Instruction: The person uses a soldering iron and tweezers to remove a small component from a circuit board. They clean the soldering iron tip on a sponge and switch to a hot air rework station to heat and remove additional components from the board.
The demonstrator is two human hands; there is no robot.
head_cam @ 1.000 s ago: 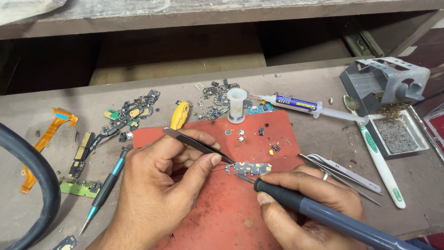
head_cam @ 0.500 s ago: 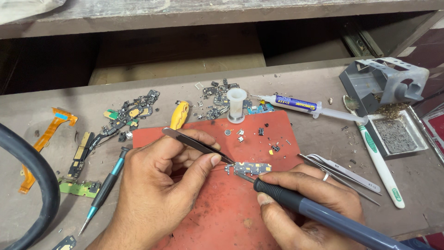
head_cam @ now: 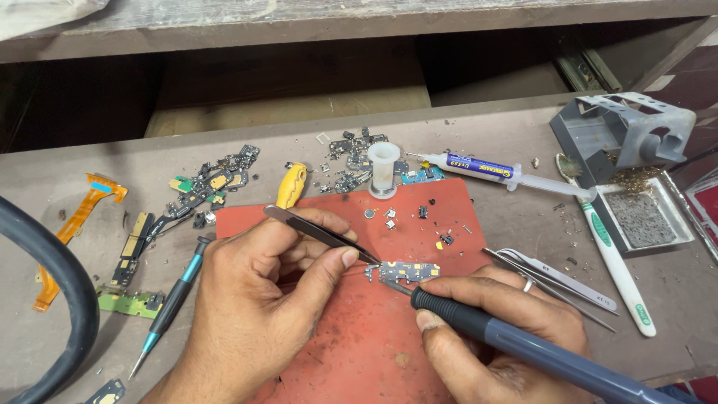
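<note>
My left hand (head_cam: 262, 307) pinches dark tweezers (head_cam: 318, 232), and their tips press the left end of a small circuit board (head_cam: 404, 271) lying on a red mat (head_cam: 359, 337). My right hand (head_cam: 493, 329) grips a dark soldering iron (head_cam: 516, 348) like a pen. Its tip touches the lower edge of the board. Several tiny loose parts (head_cam: 419, 217) lie on the mat beyond the board.
A white solder spool (head_cam: 383, 168), a syringe tube (head_cam: 486, 170), a yellow tool (head_cam: 290, 185) and scrap boards (head_cam: 209, 187) lie behind the mat. Spare tweezers (head_cam: 553, 280), a white-green toothbrush (head_cam: 613, 262) and a grey iron stand with tray (head_cam: 636, 172) are right. A screwdriver (head_cam: 168, 307), flex cables (head_cam: 75, 224) and a black hose (head_cam: 67, 299) are left.
</note>
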